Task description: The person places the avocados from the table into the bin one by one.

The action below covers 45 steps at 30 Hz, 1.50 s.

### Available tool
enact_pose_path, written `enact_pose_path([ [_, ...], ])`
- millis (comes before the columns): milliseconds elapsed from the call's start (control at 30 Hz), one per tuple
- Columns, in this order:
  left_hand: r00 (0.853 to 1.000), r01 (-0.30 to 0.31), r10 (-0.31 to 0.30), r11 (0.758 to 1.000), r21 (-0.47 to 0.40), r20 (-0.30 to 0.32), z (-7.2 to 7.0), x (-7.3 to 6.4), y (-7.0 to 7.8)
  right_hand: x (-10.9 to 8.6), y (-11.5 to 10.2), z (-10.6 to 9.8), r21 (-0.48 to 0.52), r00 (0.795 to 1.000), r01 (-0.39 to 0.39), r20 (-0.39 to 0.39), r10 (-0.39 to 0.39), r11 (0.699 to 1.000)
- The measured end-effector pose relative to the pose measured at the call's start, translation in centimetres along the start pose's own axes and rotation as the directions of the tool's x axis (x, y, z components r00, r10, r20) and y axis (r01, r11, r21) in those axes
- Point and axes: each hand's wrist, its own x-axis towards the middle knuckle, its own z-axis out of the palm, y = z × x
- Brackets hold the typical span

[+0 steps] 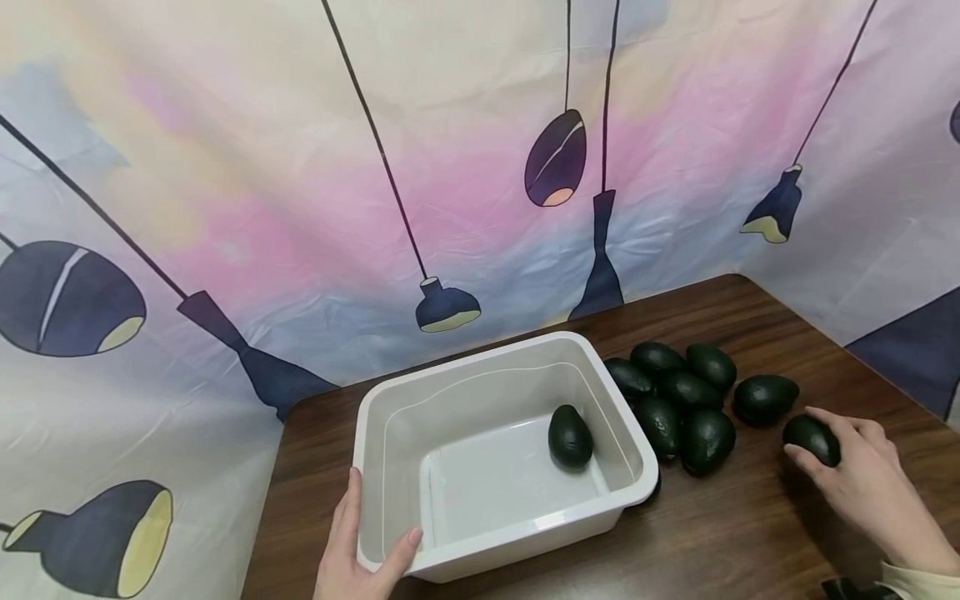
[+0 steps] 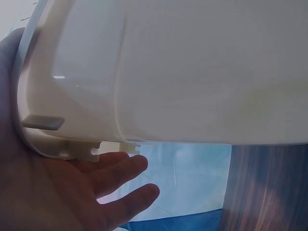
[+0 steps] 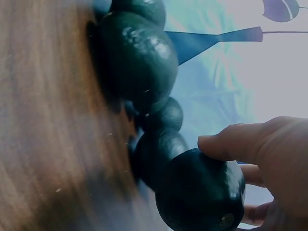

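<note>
A dark green avocado (image 1: 812, 439) is gripped between the thumb and fingers of my right hand (image 1: 862, 479), at the right of the table. In the right wrist view this avocado (image 3: 199, 190) is close below the thumb. My left hand (image 1: 363, 542) holds the near left corner of a white plastic bin (image 1: 517, 554), the thumb over the rim and the fingers along the outside. In the left wrist view the fingers (image 2: 120, 173) reach out past the bin wall (image 2: 192, 72). One avocado (image 1: 570, 437) lies inside the bin, towards its right side.
Several loose avocados (image 1: 686, 390) are clustered against the bin's right side, and another avocado (image 1: 765, 399) lies just right of them. The wooden table (image 1: 720, 533) ends at a cloth backdrop (image 1: 480, 200) printed with hanging lamps.
</note>
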Motion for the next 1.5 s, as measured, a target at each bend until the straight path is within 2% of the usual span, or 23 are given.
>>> enact_pose_path([
  [167,1.000,-0.009,0.009,1.000,-0.008,-0.016,0.1,-0.1,0.1,-0.1,-1.1,-0.7,0.029,0.998,0.049,-0.044,-0.048,0.998],
  [600,1.000,-0.009,0.008,1.000,-0.029,-0.019,0.0,-0.2,0.1,0.2,-5.4,-3.2,0.091,0.987,0.123,-0.112,-0.113,0.988],
  [900,1.000,0.022,-0.022,0.999,-0.039,0.018,-0.2,0.0,0.0,0.1,-8.5,-5.0,0.124,0.957,0.236,-0.202,-0.208,0.964],
  [1067,0.999,0.022,-0.020,0.998,-0.052,0.026,-0.3,-0.1,0.2,0.1,-10.6,-5.7,0.159,0.920,0.325,-0.283,-0.273,0.932],
  [1200,0.999,0.026,-0.025,0.999,-0.040,0.030,-0.3,-0.1,0.3,0.2,-12.0,-5.9,0.173,0.870,0.418,-0.359,-0.338,0.892],
  [1300,0.999,0.025,-0.024,0.999,-0.037,0.026,-0.4,-0.1,0.3,0.3,-13.0,-6.0,0.183,0.827,0.498,-0.394,-0.401,0.848],
  [1500,1.000,0.021,-0.019,0.998,-0.056,0.023,-0.4,-0.3,0.4,0.3,-15.1,-6.0,0.240,0.774,0.609,-0.390,-0.499,0.756],
])
